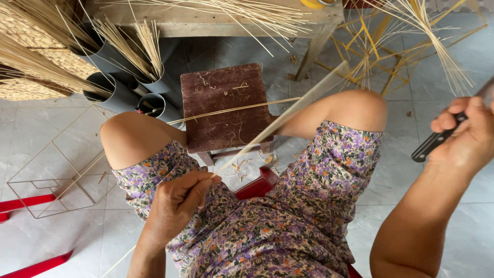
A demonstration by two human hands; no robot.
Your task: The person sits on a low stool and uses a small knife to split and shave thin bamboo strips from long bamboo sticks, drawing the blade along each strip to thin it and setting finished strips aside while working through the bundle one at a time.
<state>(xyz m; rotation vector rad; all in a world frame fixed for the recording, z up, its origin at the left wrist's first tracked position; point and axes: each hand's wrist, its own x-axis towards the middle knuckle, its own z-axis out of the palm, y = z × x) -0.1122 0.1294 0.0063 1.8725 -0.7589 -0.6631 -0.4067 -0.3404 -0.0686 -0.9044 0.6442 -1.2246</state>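
floor: pale grey tiles [62, 237]
furniture: small brown stool [224, 105], wooden table [206, 20]
light: bright daylight

A pale straw-coloured bamboo strip [267, 135] is crossing a dark reddish-brown wooden stool [224, 105] that is showing light scratch marks. The knife handle [437, 140] is looking black. The dress [288, 216] is showing a purple, green and orange floral print on a light ground. Grey plastic pipes [116, 77] are holding tan sticks. The floor tiles [67, 242] are appearing pale grey, with red bars [31, 202] lying across them.
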